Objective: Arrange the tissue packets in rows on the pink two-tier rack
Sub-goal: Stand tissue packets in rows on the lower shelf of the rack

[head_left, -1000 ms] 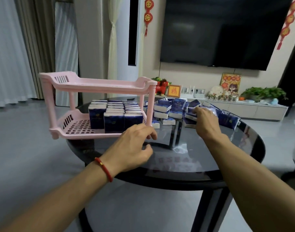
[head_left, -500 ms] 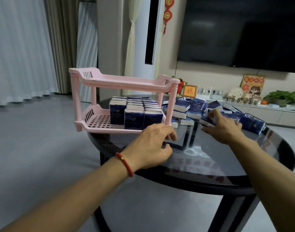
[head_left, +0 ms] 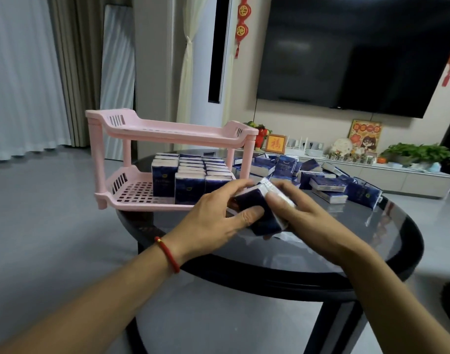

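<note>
The pink two-tier rack [head_left: 167, 132] stands on the left part of a round dark glass table [head_left: 372, 241]. Its lower tier holds rows of upright dark blue tissue packets [head_left: 188, 186]; its left part is bare grid. The upper tier shows no packets. In front of the rack's right leg, my left hand [head_left: 213, 221] and my right hand [head_left: 303, 213] both hold a small stack of dark blue packets [head_left: 262, 213] just above the table. A pile of loose packets [head_left: 321, 180] lies on the table to the right of the rack.
The table's near rim [head_left: 270, 279] curves below my wrists. Behind the table runs a low white cabinet [head_left: 397, 175] with ornaments and plants, under a wall television [head_left: 346, 54]. Grey floor lies to the left.
My right hand has come back from the loose pile with packets. My left hand has left the rack's front edge and now grips the same stack. The view has shifted left and down.
</note>
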{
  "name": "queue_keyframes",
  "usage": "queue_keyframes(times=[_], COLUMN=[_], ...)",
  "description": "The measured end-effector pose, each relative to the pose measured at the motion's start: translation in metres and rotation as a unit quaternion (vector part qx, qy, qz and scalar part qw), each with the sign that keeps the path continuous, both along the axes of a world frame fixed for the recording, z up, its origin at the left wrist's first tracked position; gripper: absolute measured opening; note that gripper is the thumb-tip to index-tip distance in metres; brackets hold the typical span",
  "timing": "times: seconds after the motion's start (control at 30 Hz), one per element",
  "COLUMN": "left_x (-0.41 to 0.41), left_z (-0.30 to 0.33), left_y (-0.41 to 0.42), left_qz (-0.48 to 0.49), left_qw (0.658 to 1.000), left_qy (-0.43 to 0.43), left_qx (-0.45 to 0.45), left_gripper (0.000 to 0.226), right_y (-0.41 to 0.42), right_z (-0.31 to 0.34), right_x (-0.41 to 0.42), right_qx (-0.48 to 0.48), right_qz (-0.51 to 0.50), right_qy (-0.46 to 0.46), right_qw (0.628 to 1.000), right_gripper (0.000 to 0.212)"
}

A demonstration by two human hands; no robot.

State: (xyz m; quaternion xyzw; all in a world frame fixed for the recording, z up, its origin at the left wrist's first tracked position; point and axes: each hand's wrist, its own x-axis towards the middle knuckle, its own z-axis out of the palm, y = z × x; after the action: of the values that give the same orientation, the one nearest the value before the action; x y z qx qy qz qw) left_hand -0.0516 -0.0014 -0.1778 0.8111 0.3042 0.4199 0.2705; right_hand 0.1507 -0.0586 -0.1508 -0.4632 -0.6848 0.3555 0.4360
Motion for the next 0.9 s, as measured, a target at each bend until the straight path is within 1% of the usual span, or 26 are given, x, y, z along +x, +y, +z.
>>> queue_keyframes(times=[0.03, 0.1, 0.17, 0.23, 0.27, 0.33, 0.37, 0.43, 0.5, 0.57, 0.6, 0.63, 0.73, 0.77, 0.83, 0.9], left_x=[-0.001, -0.005, -0.011, -0.016, -0.018, -0.022, -0.023, -0.027, -0.034, -0.042, -0.044, -0.045, -0.043, -0.044, -0.051, -0.066], left_z=[0.0, -0.002, -0.004, -0.005, -0.007, -0.007, -0.006, -0.004, -0.002, 0.0, 0.001, 0.001, 0.0, -0.001, -0.001, 0.002], left_y=[0.001, 0.003, 0.006, 0.005, 0.004, -0.002, -0.006, -0.008, -0.006, -0.004, -0.004, -0.005, -0.007, -0.008, -0.009, -0.01], left_qz=[-0.002, 0.015, 0.054, 0.083, 0.095, 0.129, 0.138, 0.095, 0.033, -0.005, -0.018, -0.027, -0.005, 0.01, 0.029, 0.041], left_qw=[1.0, 0.998, 0.994, 0.99, 0.989, 0.987, 0.988, 0.995, 0.999, 0.998, 0.997, 0.997, 0.998, 0.999, 0.998, 0.994], left_qy=[-0.017, -0.057, -0.094, -0.113, -0.114, -0.082, -0.049, 0.001, 0.015, 0.019, 0.017, 0.014, 0.007, 0.004, -0.024, -0.062], left_qx=[0.005, 0.008, 0.002, 0.0, 0.007, 0.041, 0.053, 0.034, -0.021, -0.058, -0.07, -0.077, -0.057, -0.048, -0.059, -0.076], left_gripper=[0.051, 0.04, 0.038, 0.034, 0.03, 0.024, 0.026, 0.039, 0.059, 0.07, 0.073, 0.073, 0.067, 0.067, 0.068, 0.061], right_y=[0.002, 0.004, 0.006, 0.007, 0.006, 0.002, -0.001, 0.0, 0.006, 0.012, 0.013, 0.013, 0.01, 0.01, 0.009, 0.009], right_z=[-0.003, -0.005, -0.006, -0.008, -0.008, -0.007, -0.006, -0.007, -0.012, -0.019, -0.022, -0.023, -0.026, -0.026, -0.026, -0.024], right_x=[-0.004, -0.006, -0.004, 0.004, 0.006, 0.003, -0.002, -0.015, -0.024, -0.028, -0.029, -0.03, -0.042, -0.046, -0.053, -0.056], right_qx=[0.007, 0.036, 0.087, 0.131, 0.139, 0.122, 0.108, 0.098, 0.104, 0.136, 0.147, 0.151, 0.132, 0.133, 0.134, 0.138], right_qz=[0.009, -0.001, -0.029, -0.063, -0.066, -0.025, 0.006, 0.026, -0.003, -0.055, -0.079, -0.088, -0.071, -0.071, -0.058, -0.053], right_qy=[-0.004, -0.008, -0.029, -0.049, -0.033, 0.045, 0.074, 0.069, 0.034, -0.046, -0.08, -0.089, -0.032, -0.031, -0.032, -0.04], right_qw=[1.0, 0.999, 0.995, 0.988, 0.988, 0.991, 0.991, 0.992, 0.994, 0.988, 0.983, 0.981, 0.988, 0.988, 0.989, 0.988], right_gripper=[0.032, 0.03, 0.03, 0.032, 0.031, 0.028, 0.027, 0.021, 0.016, 0.011, 0.009, 0.008, 0.016, 0.016, 0.016, 0.017])
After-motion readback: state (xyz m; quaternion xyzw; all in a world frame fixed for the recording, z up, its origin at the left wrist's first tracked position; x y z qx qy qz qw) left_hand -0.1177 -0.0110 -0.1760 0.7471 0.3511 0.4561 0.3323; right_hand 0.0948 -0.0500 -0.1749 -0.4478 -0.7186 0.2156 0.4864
